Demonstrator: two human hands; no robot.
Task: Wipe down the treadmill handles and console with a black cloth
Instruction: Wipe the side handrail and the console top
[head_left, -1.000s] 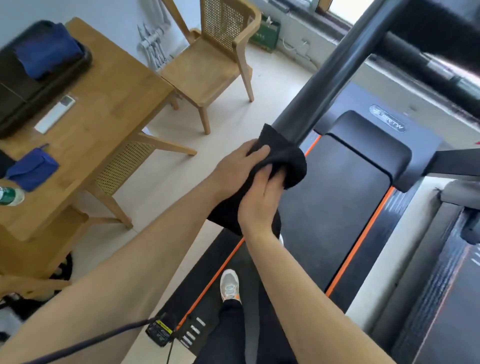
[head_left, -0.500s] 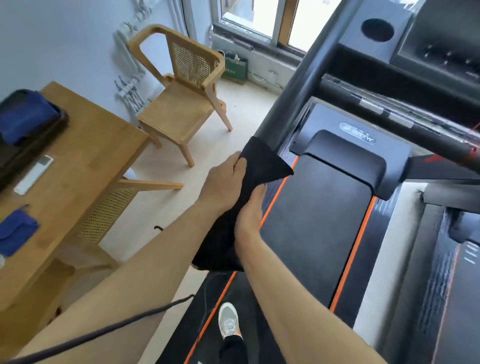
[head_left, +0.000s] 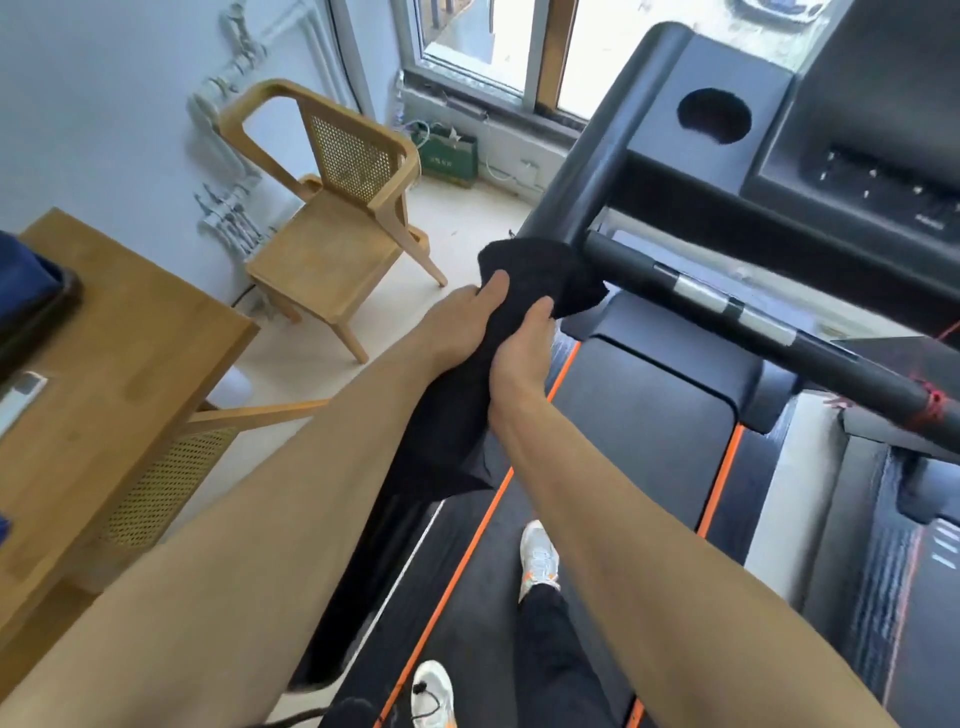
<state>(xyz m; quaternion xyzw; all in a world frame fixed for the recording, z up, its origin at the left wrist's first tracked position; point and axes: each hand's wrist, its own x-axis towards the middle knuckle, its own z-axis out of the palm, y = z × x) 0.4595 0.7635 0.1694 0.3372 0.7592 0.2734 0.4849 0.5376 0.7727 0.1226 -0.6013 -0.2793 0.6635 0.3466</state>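
The black cloth (head_left: 545, 278) is wrapped round the treadmill's left upright (head_left: 592, 171), just below where the crossbar handle (head_left: 737, 306) joins it. My left hand (head_left: 457, 322) grips the cloth from the left side. My right hand (head_left: 524, 348) grips it from the right, with the cloth's loose end hanging down between my forearms. The console (head_left: 852, 171) with a round cup hole (head_left: 714, 115) sits above the crossbar at the upper right.
A wooden chair (head_left: 332, 228) stands to the left of the treadmill, and a wooden table (head_left: 119, 353) is at the far left. The treadmill belt (head_left: 639, 415) with orange stripes lies below, my feet on it. A window (head_left: 498, 47) is ahead.
Both hands have slid the cloth up the left upright, from its lower part to the joint with the crossbar. The view has tilted up, bringing the console into sight.
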